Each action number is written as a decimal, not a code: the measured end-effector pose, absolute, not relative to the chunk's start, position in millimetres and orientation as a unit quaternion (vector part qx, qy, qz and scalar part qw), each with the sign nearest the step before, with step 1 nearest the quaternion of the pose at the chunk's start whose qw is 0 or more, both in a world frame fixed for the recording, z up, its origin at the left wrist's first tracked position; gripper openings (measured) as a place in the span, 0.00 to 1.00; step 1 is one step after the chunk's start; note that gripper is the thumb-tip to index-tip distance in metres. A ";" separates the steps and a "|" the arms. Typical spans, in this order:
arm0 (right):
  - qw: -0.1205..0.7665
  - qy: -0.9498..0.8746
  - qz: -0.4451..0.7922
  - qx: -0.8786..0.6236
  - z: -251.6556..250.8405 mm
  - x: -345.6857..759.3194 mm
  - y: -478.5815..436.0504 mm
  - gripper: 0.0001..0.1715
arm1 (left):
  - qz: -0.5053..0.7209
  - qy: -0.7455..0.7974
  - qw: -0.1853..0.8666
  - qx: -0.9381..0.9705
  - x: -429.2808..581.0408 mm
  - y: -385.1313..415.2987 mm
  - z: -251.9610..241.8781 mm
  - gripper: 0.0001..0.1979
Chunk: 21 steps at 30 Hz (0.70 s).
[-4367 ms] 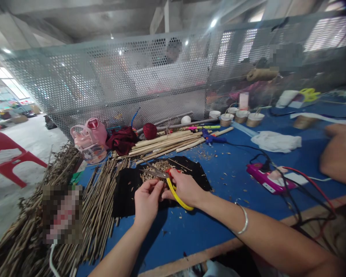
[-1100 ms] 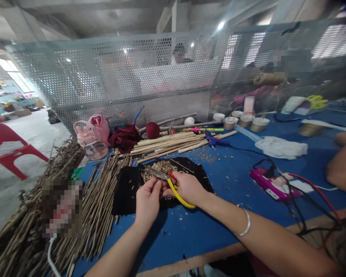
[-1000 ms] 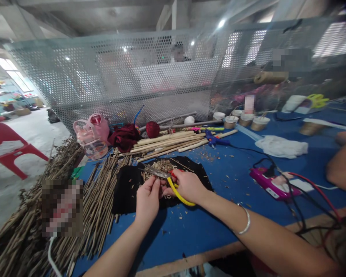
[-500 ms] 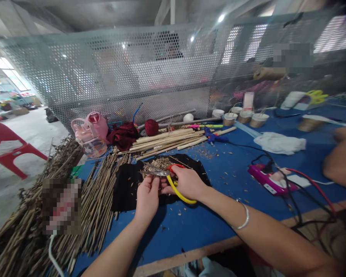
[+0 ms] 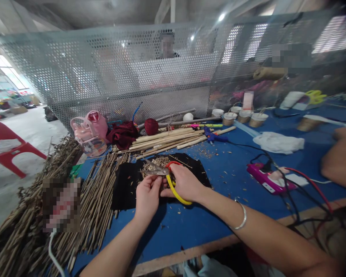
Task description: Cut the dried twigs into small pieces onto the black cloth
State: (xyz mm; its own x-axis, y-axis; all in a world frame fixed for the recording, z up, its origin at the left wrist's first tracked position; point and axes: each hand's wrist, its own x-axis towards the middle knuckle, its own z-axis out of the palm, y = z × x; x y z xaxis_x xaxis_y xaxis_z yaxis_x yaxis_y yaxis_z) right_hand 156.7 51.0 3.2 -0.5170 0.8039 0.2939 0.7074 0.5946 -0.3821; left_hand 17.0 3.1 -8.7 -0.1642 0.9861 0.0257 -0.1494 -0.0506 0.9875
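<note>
Scissors (image 5: 155, 171) with one red and one yellow handle are held in my right hand (image 5: 185, 182), their blades spread and pointing left. Close to the blades, my left hand (image 5: 148, 194) is closed, thumb against fingers, on something too small to make out. Both hands hover over a black cloth (image 5: 123, 192) that carries a heap of dry plant clippings (image 5: 158, 163). A thin stick (image 5: 180, 161) lies at the back of the heap.
Long dry stalks (image 5: 93, 207) lie to the left. Behind are pale peeled sticks (image 5: 164, 138), a dark red yarn ball (image 5: 151, 126) and a blue glue gun (image 5: 215, 136). Right of my arm sit a purple power strip (image 5: 269, 180) with cables and another person's arm (image 5: 340, 159).
The scissors' yellow handle has shifted slightly left along with my right hand, and the blades look a little wider apart. My left hand stays nearly in place.
</note>
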 end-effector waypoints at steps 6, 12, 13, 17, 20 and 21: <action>0.191 -0.850 0.131 -0.474 -3.1 158.1 52.2 0.33 | 0.588 0.501 0.486 0.409 17.0 -0.4 -7.5 0.13; 0.173 -0.846 0.120 -0.489 -5.3 157.3 54.1 0.32 | 0.577 0.518 0.487 0.403 16.8 -0.1 -5.6 0.14; 0.170 -0.847 0.122 -0.489 -5.2 157.1 54.7 0.31 | 0.577 0.520 0.483 0.404 16.5 0.3 -5.4 0.14; 0.161 -0.846 0.122 -0.494 -3.9 157.2 56.7 0.29 | 0.584 0.527 0.474 0.395 14.3 2.8 -5.5 0.15; 0.164 -0.846 0.116 -0.494 -1.5 158.0 56.6 0.28 | 0.593 0.522 0.485 0.375 12.8 4.1 -5.8 0.16; 0.167 -0.847 0.116 -0.491 -0.5 158.3 56.1 0.29 | 0.595 0.518 0.491 0.370 12.5 4.2 -5.9 0.16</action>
State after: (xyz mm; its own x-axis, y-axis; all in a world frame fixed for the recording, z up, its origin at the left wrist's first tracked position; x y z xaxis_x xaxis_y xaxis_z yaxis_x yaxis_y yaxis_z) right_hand 158.3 56.1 -0.5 -0.4619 0.8706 0.1696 0.7931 0.4910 -0.3605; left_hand 12.5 4.2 -5.9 -0.2444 0.9674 -0.0670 -0.2008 0.0171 0.9795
